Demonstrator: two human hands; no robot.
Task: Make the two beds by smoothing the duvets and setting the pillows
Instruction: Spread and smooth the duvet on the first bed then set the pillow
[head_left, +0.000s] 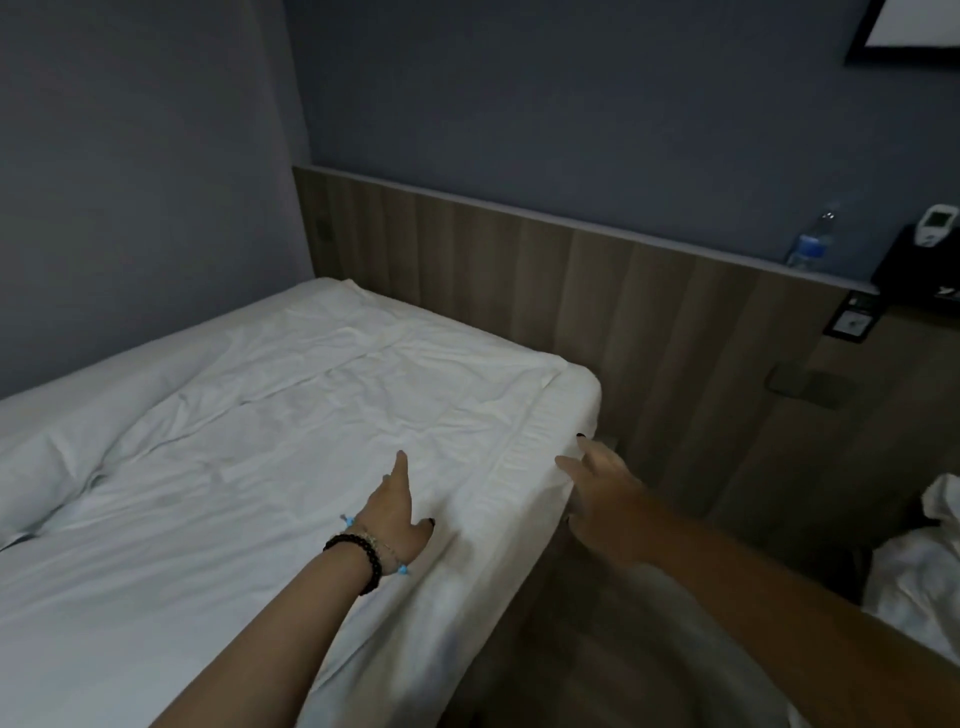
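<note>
The duvet spreads away from both my hands and covers the bed, wrinkled near the headboard ahead. A pillow lies far off to the left of my grip, pushed against the wall, probably parked there while I flatten the cover. My left hand rests flat on the duvet, fingers straight, holding nothing. My right hand reaches to the bed's side edge, fingers spread and loose, touching the hem; whether it pinches cloth I cannot tell. Rumpled bedding of the second bed sits behind my right arm. No containers hold anything here.
</note>
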